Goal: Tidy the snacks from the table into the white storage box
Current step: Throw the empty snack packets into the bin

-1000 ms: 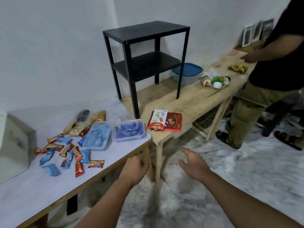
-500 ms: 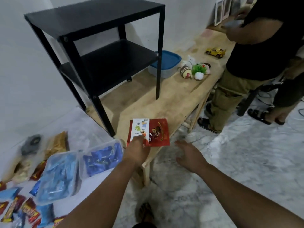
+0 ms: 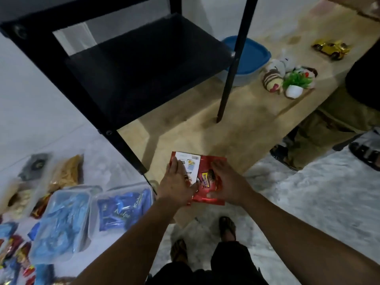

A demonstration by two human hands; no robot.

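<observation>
Pale wooden tabletop (image 3: 236, 128) fills the middle of the view, and at its near corner both hands meet on a small stack of snack packs. Left hand (image 3: 176, 182) lies palm down with fingers spread over the white snack pack (image 3: 189, 161); whether it clasps the pack or only presses on it cannot be told. Right hand (image 3: 228, 182) curls around the right edge of the red snack pack (image 3: 207, 194), thumb on top, holding it. White pack overlaps the red one on its left side. Just left of the hands, on the white table (image 3: 61, 128), stand two clear tubs of blue wrapped sweets (image 3: 121, 208), with loose red and blue sweets (image 3: 14, 249) further left. Behind the packs a black shelf unit (image 3: 144, 75) stands on the wood, a blue-lidded container (image 3: 253, 52) beyond it, then soft toys (image 3: 273, 79), a small potted plant (image 3: 296, 83) and a gold toy car (image 3: 331, 49). No white storage box is in view
</observation>
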